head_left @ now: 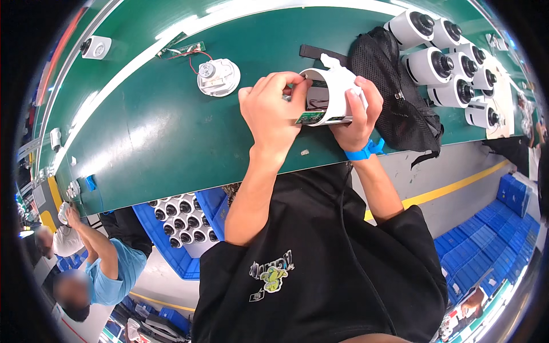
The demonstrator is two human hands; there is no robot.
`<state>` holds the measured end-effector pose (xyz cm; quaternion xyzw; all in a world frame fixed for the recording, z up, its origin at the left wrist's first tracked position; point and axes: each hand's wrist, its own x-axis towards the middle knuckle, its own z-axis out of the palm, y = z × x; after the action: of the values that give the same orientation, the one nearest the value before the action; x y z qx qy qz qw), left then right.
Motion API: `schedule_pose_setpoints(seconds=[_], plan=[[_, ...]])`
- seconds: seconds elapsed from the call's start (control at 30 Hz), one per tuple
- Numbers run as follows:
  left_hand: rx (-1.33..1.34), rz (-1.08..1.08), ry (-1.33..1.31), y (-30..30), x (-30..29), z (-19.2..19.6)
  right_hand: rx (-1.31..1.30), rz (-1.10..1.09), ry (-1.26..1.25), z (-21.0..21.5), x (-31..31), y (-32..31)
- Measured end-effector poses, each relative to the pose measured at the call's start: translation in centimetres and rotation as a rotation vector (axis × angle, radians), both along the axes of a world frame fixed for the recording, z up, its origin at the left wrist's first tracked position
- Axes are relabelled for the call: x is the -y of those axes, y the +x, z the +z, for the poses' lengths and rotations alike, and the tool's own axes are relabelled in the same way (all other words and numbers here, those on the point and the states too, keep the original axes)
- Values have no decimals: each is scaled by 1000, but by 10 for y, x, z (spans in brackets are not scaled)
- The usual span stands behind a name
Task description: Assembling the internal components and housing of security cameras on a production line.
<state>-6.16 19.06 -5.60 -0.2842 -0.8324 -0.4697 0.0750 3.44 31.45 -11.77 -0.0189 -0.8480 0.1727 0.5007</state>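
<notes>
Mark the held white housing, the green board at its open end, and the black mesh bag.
White housing (338,92), head view: its outer wall.
Green board (309,118), head view: its protruding end.
Black mesh bag (387,84), head view: its mesh body.

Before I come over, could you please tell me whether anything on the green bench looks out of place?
Slightly: a black mesh bag lies beside the white cylinders, unlike the parts around it, and a small pale scrap sits loose near the edge of the bench.

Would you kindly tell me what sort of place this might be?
Probably a factory assembly area: white units sit grouped on the bench, similar ones in a blue crate, and a circuit board lies out.
</notes>
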Motion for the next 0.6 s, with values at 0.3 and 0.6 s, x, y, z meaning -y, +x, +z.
schedule_pose_setpoints(seconds=[0.3,0.6], plan=[[129,-301,-317,-19,-7,13,-88,150,-52,2,4,-2],[155,-335,-308,-24,-12,8,-88,100,-24,-1,2,-7]])
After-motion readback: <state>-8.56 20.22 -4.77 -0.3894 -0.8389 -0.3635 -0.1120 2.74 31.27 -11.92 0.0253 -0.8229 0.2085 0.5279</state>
